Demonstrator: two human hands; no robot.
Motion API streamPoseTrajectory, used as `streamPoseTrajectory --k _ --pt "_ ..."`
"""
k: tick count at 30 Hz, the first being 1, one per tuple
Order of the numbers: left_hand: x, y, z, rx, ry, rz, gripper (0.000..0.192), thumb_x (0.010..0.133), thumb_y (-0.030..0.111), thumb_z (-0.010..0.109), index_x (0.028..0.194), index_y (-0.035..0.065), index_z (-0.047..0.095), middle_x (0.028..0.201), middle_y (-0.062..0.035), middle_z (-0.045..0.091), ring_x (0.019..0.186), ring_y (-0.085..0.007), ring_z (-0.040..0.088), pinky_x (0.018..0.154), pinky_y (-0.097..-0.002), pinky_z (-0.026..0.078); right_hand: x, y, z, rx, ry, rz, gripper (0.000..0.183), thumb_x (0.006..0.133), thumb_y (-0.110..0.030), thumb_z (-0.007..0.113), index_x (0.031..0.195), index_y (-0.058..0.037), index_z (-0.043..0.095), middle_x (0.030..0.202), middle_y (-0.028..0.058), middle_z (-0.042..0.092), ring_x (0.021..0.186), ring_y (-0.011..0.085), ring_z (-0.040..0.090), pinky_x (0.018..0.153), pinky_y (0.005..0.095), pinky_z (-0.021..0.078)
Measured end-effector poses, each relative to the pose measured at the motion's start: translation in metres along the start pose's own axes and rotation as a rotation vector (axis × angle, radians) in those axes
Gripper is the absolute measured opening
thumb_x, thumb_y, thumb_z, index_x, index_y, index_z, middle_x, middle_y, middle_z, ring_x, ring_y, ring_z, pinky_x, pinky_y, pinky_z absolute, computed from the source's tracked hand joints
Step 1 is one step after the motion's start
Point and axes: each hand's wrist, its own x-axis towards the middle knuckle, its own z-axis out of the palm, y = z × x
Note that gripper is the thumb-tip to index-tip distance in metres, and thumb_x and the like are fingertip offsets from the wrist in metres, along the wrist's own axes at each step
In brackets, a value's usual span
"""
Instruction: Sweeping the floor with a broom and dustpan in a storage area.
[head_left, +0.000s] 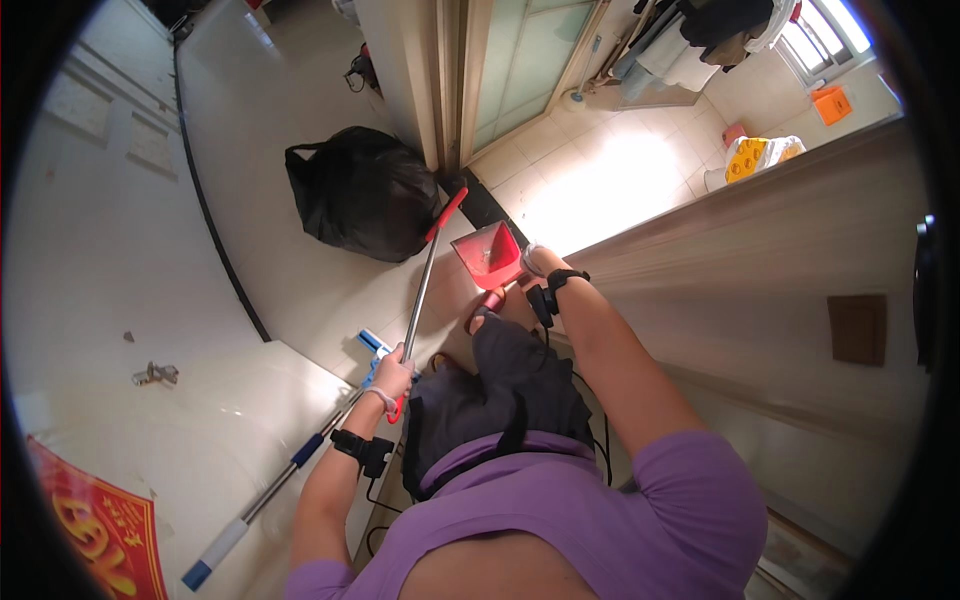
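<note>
My left hand (393, 373) grips the metal handle of a broom (421, 300) near its red end loop. The broom slants away from me, and its narrow red head (448, 213) is beside a full black garbage bag (364, 199). At the doorway, my right hand (531, 268) holds a red dustpan (491, 259) by its handle side; most of its fingers are hidden. Some small debris lies inside the dustpan, whose open edge faces up and left. My foot (487, 307) is just below the dustpan.
A mop with a blue head (371, 352) leans by the white door (247, 420) on the left. A dark threshold (487, 202) leads into a tiled room with a plunger (576, 97), hanging clothes (675, 56) and a lined bin (750, 159). A wall (712, 247) runs along the right.
</note>
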Motion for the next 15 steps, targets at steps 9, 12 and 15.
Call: streamPoseTrajectory --k 9,12,15 --pt "0.077 0.133 0.002 0.027 -0.127 -0.072 0.022 0.089 0.01 0.045 0.109 0.005 0.052 0.068 -0.0031 0.05 0.047 -0.0091 0.045 0.041 -0.0255 0.041 0.099 0.036 -0.076 -0.694 0.056 -0.518 0.023 0.085 -0.014 0.057 0.104 -0.0056 0.067 0.113 0.006 0.064 0.101 0.0263 0.063 0.079 0.0399 0.0543" --pt "0.115 0.177 0.01 0.173 -0.152 -0.05 0.024 0.089 0.011 0.045 0.111 0.0058 0.051 0.068 -0.0029 0.05 0.048 -0.0092 0.045 0.042 -0.0255 0.041 0.114 0.054 -0.104 -0.188 -0.002 -0.181 0.025 0.082 -0.016 0.06 0.104 -0.0062 0.067 0.115 0.0048 0.063 0.101 0.025 0.063 0.075 0.0386 0.056" --pt "0.156 0.217 0.022 0.398 -0.158 -0.013 0.026 0.088 0.011 0.046 0.113 0.0061 0.051 0.068 -0.0029 0.051 0.049 -0.0095 0.045 0.043 -0.0259 0.042 0.115 0.072 -0.117 -0.249 0.024 -0.184 0.028 0.076 -0.014 0.067 0.104 -0.0114 0.068 0.116 0.0037 0.063 0.098 0.0227 0.064 0.073 0.0405 0.0567"
